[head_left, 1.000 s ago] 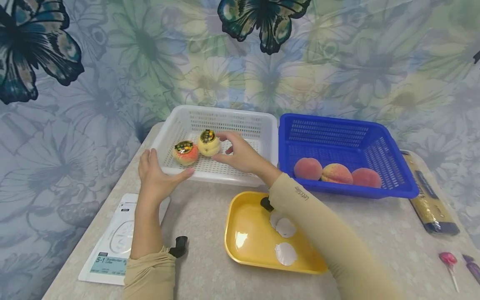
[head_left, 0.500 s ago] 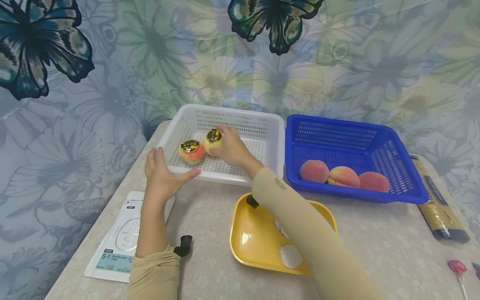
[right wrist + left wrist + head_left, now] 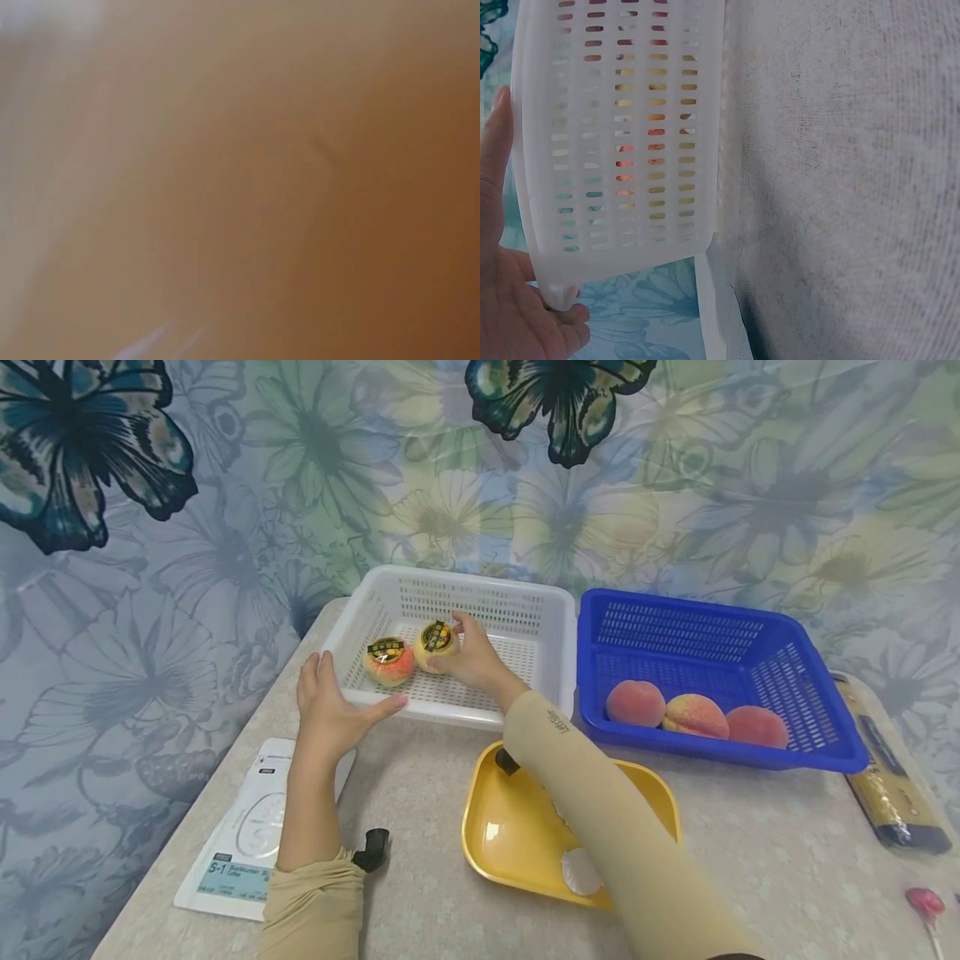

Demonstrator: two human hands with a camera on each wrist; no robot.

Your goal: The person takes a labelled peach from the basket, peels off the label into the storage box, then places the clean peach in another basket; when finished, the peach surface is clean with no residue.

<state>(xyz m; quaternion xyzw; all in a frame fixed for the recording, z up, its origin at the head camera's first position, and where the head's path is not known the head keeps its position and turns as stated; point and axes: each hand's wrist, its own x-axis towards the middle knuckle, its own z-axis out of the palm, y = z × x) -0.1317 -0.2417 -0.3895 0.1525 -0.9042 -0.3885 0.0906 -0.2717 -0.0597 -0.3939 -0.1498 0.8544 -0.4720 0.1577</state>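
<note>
In the head view, the right hand (image 3: pixel 476 658) reaches into the white basket (image 3: pixel 551 685) from the front. Its thumb and fingers hold the right side of a pale yellow peach (image 3: pixel 432 656) that bears a black-and-gold label. A red-and-yellow peach (image 3: pixel 392 670) with a similar label lies just left of it. At the basket's near left corner is the left hand (image 3: pixel 330 714). Its thumb runs along the rim and its fingers curl round the corner, as the left wrist view shows with the basket wall (image 3: pixel 630 232). The right wrist view is a brown blur.
To the right, a blue basket (image 3: pixel 720 752) holds three peaches (image 3: pixel 696 717). A yellow tray (image 3: pixel 517 827) with a white round piece (image 3: pixel 581 871) sits in front, partly under the right sleeve. A white packet (image 3: pixel 232 852), gold packet (image 3: pixel 896 793) and lollipop (image 3: pixel 926 902) lie about.
The right thumb and fingers have come in closer round the pale yellow peach, whose label now sits tilted. The whole head view has shifted slightly. The left hand stays at the basket corner.
</note>
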